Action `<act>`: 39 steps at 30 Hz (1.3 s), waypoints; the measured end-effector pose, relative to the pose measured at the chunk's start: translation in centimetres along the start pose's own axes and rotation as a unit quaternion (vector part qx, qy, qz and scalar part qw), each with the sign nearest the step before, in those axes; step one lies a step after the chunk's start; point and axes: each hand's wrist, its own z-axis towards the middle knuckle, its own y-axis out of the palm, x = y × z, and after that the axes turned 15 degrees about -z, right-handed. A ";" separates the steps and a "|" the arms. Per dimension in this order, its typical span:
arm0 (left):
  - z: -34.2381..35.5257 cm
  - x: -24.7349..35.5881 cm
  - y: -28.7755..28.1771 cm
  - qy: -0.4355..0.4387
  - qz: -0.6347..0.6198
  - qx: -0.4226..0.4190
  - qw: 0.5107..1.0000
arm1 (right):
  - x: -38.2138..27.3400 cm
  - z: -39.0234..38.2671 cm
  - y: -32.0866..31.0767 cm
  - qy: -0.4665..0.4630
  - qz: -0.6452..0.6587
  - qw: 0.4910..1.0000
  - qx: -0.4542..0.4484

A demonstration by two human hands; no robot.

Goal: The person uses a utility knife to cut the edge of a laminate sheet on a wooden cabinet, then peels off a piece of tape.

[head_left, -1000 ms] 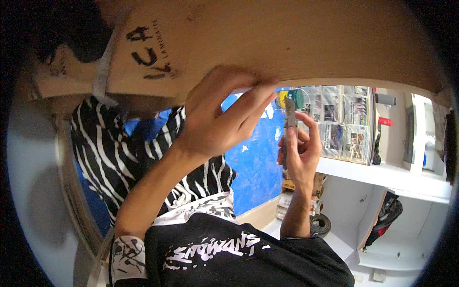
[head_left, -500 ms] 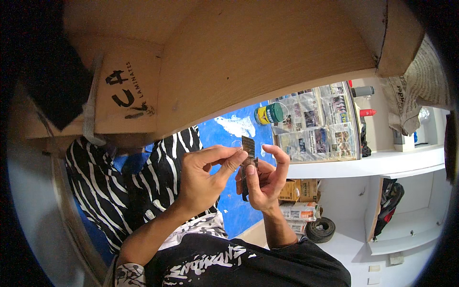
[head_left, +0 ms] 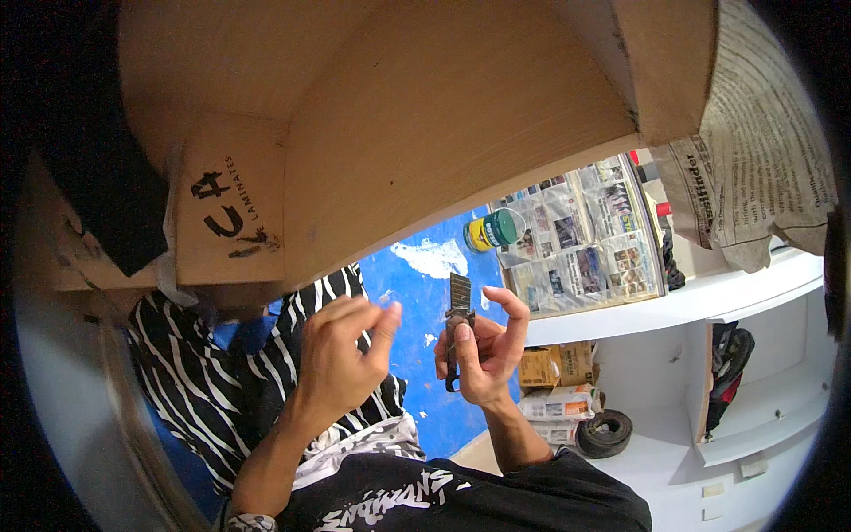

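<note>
The small dark folding tool (head_left: 457,330) looks like dull, worn metal. The pale brown board (head_left: 425,115) overhead is matt plywood, the grey sheet (head_left: 762,151) crumpled newsprint, the black-and-white striped fabric (head_left: 222,390) soft cloth.

A carpentry workshop — bare plywood panels (head_left: 425,133) at twelve o'clock, newspaper-lined white shelves (head_left: 674,306) and sacks (head_left: 554,403) at four o'clock.

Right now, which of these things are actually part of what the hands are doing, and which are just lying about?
In use:
- small folding blade tool, upright in the right hand
- left hand, fingers loose beside the tool, apart from it

Lying about:
- green-lidded jar
- newspaper sheets on the white shelf
- small tyre
- stacked bags
- zebra-striped cloth
</note>
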 end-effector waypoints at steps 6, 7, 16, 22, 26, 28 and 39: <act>4.1 4.4 0.6 0.159 0.103 0.074 0.979 | 0.4 0.6 -0.8 -0.023 0.000 0.999 0.032; 5.4 5.5 1.0 0.194 0.114 0.096 0.970 | 0.6 0.5 -0.9 -0.024 -0.003 0.999 0.038; 12.3 7.0 2.5 0.432 0.151 0.086 0.885 | 1.2 0.5 -0.8 0.009 0.008 0.997 0.079; 12.8 7.5 2.7 0.454 0.151 0.107 0.872 | 1.9 0.9 -0.9 -0.020 0.004 0.995 0.100; 13.2 8.4 2.7 0.458 0.134 0.109 0.872 | 2.2 1.4 -0.9 -0.035 0.014 0.994 0.107; 13.1 9.3 3.0 0.435 0.078 0.118 0.889 | 2.1 1.5 -1.1 -0.033 0.003 0.994 0.106; 13.6 9.8 4.6 0.306 -0.156 0.150 0.927 | 2.3 2.0 -0.8 -0.039 -0.020 0.996 0.080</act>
